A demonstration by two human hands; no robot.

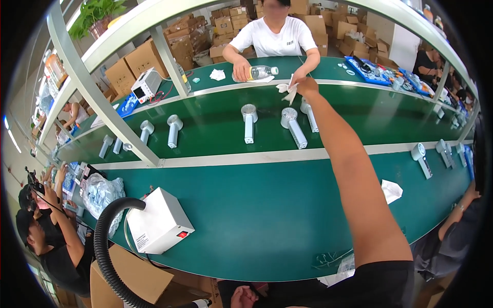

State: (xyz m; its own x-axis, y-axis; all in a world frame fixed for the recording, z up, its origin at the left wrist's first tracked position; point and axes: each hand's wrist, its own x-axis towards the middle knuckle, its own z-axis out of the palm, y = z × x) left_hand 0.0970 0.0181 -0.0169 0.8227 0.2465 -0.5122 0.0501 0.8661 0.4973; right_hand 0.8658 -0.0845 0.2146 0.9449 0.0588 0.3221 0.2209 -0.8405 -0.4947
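Over the desk (257,215), the right hand (307,87) meets a crumpled white tissue (289,94) beside a co-worker's hand (298,78) — whether its grip is clenched cannot be told. The left hand (244,297) lies low — its grip unclear too.

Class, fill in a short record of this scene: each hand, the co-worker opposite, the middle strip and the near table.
Right hand: stretched across, at a white tissue; exact grip unclear
Left hand: low, near the lower edge, away from the tissue
Co-worker: one hand by the tissue, the other on a tipped bottle
Strip: green, bearing round-headed devices
Table: green; white box at left, crumpled paper at right
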